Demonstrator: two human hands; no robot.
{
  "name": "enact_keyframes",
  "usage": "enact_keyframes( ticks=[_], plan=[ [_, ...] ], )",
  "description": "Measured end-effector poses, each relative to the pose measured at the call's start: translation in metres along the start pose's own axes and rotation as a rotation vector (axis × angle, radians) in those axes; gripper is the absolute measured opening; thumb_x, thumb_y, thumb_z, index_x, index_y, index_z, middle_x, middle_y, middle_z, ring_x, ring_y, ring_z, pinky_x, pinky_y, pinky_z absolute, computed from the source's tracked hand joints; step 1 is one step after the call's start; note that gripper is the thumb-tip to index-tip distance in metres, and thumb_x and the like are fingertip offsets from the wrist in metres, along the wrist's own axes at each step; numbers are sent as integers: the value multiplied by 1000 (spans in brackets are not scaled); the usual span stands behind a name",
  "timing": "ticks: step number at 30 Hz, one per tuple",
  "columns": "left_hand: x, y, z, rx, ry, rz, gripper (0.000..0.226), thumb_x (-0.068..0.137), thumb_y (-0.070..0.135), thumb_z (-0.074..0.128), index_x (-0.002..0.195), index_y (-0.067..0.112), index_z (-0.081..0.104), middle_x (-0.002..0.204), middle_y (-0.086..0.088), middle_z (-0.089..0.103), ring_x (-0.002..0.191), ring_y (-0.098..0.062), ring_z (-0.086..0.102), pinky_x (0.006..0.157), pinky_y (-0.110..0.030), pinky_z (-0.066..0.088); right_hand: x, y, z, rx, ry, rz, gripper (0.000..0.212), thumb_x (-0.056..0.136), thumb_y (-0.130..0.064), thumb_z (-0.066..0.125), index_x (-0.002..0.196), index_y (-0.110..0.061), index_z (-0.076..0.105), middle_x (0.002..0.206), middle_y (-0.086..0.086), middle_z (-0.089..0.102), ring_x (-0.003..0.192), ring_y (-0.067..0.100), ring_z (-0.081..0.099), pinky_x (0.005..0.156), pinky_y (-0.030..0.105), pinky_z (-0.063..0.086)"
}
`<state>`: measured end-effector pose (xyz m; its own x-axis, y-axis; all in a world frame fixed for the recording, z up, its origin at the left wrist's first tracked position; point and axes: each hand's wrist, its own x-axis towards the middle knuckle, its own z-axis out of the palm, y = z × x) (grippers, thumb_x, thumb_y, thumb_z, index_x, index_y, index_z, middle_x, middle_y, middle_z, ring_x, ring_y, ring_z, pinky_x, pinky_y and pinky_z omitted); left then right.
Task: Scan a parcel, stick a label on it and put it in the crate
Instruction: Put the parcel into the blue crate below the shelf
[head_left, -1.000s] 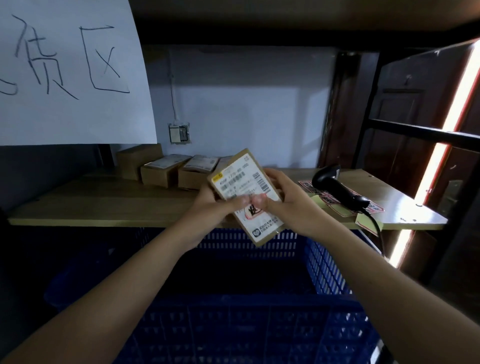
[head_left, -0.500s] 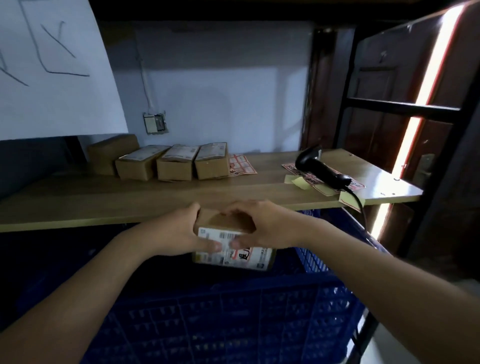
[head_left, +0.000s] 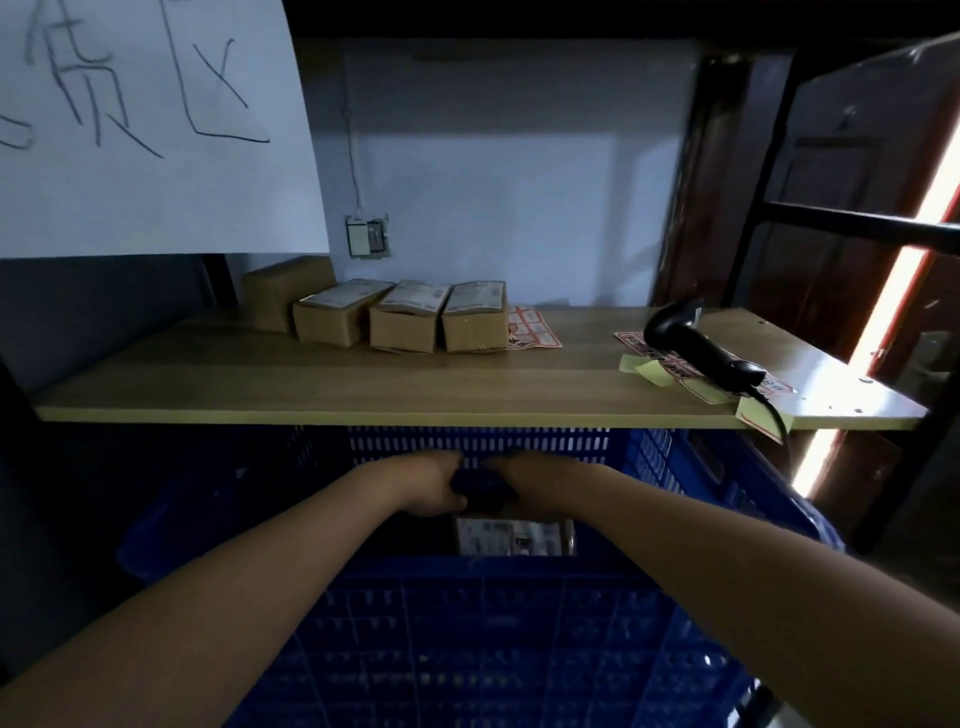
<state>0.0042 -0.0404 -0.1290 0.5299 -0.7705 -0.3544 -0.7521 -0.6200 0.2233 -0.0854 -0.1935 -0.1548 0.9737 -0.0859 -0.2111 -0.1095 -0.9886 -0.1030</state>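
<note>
Both hands (head_left: 423, 480) grip parcel (head_left: 514, 535) lengthwise left-right inside crate (head_left: 467, 623).

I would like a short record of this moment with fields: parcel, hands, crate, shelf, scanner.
parcel: small cardboard box, label side facing the camera, low inside the crate
hands: left hand and right hand both on top of the parcel, holding it
crate: blue plastic crate under the shelf; its floor is too dark to see
shelf: wooden shelf with four more boxes and label sheets
scanner: black scanner lying on the shelf's right end, untouched
</note>
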Motion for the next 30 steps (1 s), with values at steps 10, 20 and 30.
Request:
enact_keyframes(
  ticks=[10,20,30],
  plan=[
    [-40,17,-33,-164,427,188,17,96,35,53,102,25,65,101,0,68,85,-19,63,76,-36,54,-41,-25,-36,253,547,-73,22,95,-23,55,107,-19,73,89,4,75,77,23,67,69,39,56],
    [-8,20,-93,-79,642,65,64,96,48,44,150,21,25,152,-9,37,123,-29,52,90,-42,49,-22,-14,-104,217,757,213,41,95,-39,44,122,-12,60,124,13,65,106,34,64,79,38,49],
    [6,-6,-98,-9,501,-187,80,95,59,31,156,14,5,165,-11,5,149,-33,13,117,-45,21,-23,11,-116,58,575,313,62,100,-46,34,148,-8,39,150,14,47,136,33,45,111,40,30]
  ],
)
